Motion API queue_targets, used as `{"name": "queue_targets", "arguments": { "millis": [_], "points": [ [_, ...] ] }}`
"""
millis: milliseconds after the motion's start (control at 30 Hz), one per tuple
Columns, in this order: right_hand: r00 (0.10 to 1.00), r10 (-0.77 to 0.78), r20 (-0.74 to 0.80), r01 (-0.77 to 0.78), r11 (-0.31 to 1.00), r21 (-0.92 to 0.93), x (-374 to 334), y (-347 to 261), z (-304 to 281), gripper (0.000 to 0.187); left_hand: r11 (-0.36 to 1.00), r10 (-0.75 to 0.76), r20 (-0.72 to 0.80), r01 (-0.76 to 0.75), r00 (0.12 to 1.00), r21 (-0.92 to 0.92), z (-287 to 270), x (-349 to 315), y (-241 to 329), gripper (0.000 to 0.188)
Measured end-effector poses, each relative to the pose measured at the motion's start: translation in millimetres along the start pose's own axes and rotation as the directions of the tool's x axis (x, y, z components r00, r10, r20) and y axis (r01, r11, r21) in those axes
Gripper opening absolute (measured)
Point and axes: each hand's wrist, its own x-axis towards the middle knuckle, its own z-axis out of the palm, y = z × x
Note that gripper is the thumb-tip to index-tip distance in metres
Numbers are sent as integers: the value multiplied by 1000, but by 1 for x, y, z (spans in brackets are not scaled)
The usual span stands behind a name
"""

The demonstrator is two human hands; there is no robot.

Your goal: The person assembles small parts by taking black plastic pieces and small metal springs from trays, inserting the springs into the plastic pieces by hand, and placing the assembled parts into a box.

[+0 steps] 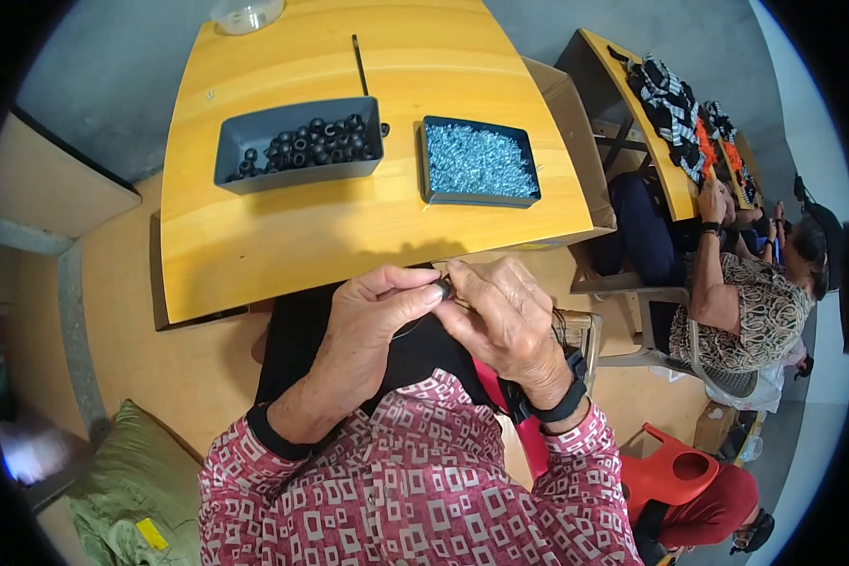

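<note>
Just beyond my lap, at the table's near edge, both hands meet around a small black round piece. My left hand is closed, pinching that piece between thumb and fingertips. My right hand is closed too, its bent fingers against the piece's other side; whatever they grip is hidden. A grey tray on the table holds several black round pieces with holes, much like the held one. To its right, a dark tray is full of small, shiny, clear-bluish pieces.
The yellow wooden table also bears a thin dark stick and a clear bowl. A cardboard box stands against its right side. Seated people work at another table on the right. A green sack lies lower left.
</note>
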Motion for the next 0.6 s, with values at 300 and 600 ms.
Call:
{"name": "queue_targets", "arguments": {
  "millis": [300, 600],
  "points": [
    [999, 30, -38, -29, 999, 32, 0, 2, -5, 32, 994, 16, 38, -20, 999, 105, 4, 2, 1, 14],
    [997, 26, -78, -24, 999, 23, 1, -1, -1, 29, 992, 25, 57, -31, 998, 120, 2, 6, 1, 14]
  ]
}}
